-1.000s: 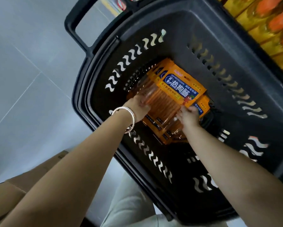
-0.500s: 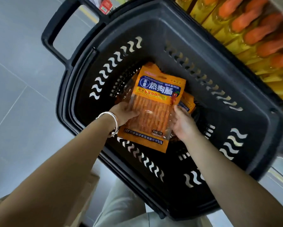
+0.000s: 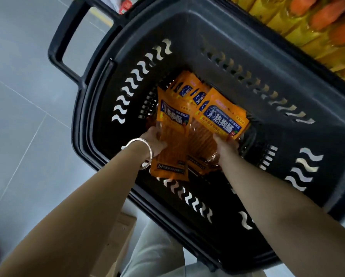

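A black plastic shopping basket [image 3: 287,62] with wavy slots stands on the floor below me. Inside it lie several orange sausage-snack packets [image 3: 189,90] with blue labels. My left hand [image 3: 154,139], a silver bangle on its wrist, grips one orange packet [image 3: 172,140] by its left edge, raised a little above the others. My right hand [image 3: 225,145] grips another orange packet [image 3: 221,120] near its lower right side. Both hands are down inside the basket.
The basket's handle [image 3: 65,48] sticks out at the upper left over a grey tiled floor [image 3: 17,116]. Yellow oil bottles with orange caps [image 3: 315,21] fill a shelf at the upper right. A cardboard box [image 3: 119,236] lies by my pale trouser leg [image 3: 159,250].
Half a second ago both hands held a single packet between them. Now each hand holds its own packet, spread apart side by side, and more packets show beneath.
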`<move>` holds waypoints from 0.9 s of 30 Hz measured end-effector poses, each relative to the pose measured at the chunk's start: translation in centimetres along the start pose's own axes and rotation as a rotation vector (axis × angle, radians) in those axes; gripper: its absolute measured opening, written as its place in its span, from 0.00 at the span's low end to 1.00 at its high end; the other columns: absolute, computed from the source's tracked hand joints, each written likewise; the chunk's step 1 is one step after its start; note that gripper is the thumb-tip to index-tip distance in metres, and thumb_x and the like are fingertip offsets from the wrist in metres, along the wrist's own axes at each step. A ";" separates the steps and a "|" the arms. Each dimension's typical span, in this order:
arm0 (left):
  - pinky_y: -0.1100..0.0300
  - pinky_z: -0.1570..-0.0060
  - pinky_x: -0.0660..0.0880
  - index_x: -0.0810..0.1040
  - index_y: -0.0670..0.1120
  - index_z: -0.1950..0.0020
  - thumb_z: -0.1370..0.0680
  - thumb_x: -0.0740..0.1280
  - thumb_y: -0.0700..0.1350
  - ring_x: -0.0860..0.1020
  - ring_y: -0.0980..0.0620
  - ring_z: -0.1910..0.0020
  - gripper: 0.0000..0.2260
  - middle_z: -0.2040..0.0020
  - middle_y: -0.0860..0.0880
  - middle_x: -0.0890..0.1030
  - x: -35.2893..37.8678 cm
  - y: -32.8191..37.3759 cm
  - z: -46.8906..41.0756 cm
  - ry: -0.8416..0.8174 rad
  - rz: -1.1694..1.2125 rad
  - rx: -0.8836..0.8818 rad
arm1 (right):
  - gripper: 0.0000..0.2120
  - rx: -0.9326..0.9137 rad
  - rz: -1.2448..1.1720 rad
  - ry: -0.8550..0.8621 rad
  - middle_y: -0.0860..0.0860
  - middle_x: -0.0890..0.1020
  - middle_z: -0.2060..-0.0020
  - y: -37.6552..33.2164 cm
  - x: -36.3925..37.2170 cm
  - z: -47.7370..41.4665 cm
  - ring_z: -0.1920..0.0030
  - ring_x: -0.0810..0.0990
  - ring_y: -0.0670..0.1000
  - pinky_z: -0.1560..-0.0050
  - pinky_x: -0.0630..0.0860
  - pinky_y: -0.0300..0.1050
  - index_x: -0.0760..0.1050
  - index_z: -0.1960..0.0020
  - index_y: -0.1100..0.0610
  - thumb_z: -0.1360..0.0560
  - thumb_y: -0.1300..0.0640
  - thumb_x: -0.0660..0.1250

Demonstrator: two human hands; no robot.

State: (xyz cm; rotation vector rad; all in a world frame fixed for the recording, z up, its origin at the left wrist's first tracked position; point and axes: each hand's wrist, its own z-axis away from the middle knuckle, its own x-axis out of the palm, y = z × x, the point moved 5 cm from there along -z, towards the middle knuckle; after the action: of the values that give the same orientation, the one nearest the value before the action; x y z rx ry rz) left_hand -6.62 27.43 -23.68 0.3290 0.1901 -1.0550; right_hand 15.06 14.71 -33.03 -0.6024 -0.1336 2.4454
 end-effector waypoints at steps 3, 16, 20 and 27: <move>0.45 0.48 0.78 0.64 0.48 0.31 0.24 0.65 0.44 0.77 0.42 0.47 0.22 0.43 0.44 0.76 -0.2 -0.2 -0.5 0.036 -0.006 -0.007 | 0.39 0.082 -0.099 0.031 0.57 0.72 0.34 0.1 -0.2 -0.3 0.35 0.73 0.61 0.36 0.71 0.62 0.62 0.28 0.53 0.33 0.49 0.76; 0.58 0.64 0.74 0.78 0.45 0.53 0.30 0.66 0.36 0.78 0.44 0.61 0.09 0.62 0.45 0.79 -0.6 2.7 3.3 0.021 0.448 0.132 | 0.08 -0.200 -0.216 -0.073 0.54 0.81 0.50 1.2 -6.2 6.7 0.58 0.80 0.49 0.50 0.76 0.45 0.76 0.53 0.53 0.29 0.58 0.74; 0.57 0.63 0.73 0.76 0.47 0.55 0.30 0.63 0.34 0.75 0.45 0.64 0.10 0.67 0.46 0.76 -0.8 4.1 8.2 0.061 0.565 0.209 | 0.21 -0.282 -0.067 -0.064 0.51 0.78 0.49 1.8 -10.1 10.7 0.49 0.78 0.52 0.38 0.73 0.53 0.76 0.43 0.54 0.26 0.39 0.64; 0.62 0.45 0.68 0.70 0.51 0.32 0.20 0.58 0.56 0.73 0.55 0.46 0.19 0.44 0.54 0.74 0.4 6.6 18.2 0.261 0.512 0.600 | 0.21 -0.560 -0.236 0.007 0.54 0.80 0.44 1.3 -17.4 18.7 0.39 0.77 0.57 0.33 0.68 0.58 0.76 0.40 0.53 0.24 0.39 0.62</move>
State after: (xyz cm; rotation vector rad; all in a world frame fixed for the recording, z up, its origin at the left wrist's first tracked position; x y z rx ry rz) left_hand -0.71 23.62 -5.66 1.0046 0.0107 -0.5354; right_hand 18.27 4.35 -9.90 -0.7785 -0.8563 2.1672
